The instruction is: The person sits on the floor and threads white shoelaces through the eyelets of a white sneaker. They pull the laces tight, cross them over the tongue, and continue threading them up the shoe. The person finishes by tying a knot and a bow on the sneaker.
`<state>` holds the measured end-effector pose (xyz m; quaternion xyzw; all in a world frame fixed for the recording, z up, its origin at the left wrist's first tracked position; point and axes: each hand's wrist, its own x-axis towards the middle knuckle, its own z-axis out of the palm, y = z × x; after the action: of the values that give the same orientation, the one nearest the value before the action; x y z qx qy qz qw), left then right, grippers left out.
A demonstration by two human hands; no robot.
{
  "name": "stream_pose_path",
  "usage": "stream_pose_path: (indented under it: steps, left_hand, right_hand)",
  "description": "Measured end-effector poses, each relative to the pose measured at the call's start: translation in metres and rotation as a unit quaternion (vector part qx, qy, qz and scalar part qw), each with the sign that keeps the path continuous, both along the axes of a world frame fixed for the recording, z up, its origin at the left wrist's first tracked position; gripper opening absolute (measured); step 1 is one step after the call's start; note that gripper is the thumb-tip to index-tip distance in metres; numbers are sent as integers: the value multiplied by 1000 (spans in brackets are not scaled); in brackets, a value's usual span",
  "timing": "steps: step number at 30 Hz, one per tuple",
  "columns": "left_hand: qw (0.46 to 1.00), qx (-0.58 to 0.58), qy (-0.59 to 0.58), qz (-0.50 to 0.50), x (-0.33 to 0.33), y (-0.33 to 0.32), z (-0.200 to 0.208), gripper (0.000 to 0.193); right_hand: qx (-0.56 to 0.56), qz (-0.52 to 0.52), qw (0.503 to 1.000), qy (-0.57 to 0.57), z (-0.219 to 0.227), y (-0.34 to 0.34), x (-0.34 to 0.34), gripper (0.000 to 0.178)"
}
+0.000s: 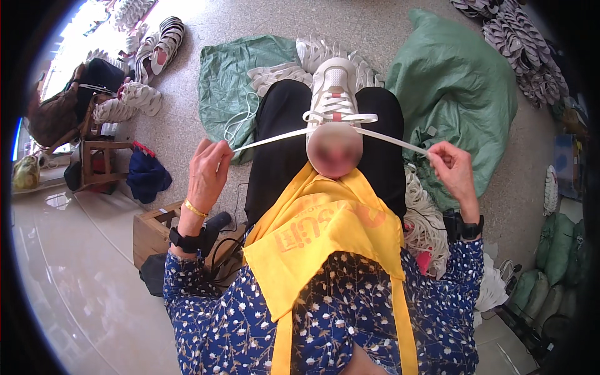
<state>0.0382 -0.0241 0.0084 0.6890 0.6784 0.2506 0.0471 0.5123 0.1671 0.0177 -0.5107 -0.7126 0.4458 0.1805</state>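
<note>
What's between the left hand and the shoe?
In the head view, a straight white lace runs from the left hand to the shoe, over the black trouser leg.

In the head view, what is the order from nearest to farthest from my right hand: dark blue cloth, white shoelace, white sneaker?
1. White shoelace: its right end is in the right hand.
2. White sneaker: between the knees, left of that hand.
3. Dark blue cloth: far left, beyond the left hand.

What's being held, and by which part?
A lace: the left hand pinches it near one end, the right hand near the other.
</note>
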Motion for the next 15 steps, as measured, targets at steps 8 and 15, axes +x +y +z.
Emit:
stream_pose_path:
  steps: [8, 15]
  left_hand:
    - [995, 89, 19, 32, 5, 10, 34, 10]
    - [998, -57, 22, 15, -3, -8, 9, 10]
  right_hand:
    - [-123, 39, 985, 117, 6, 12, 6, 6]
    - [-11, -37, 999, 30, -14, 19, 12, 7]
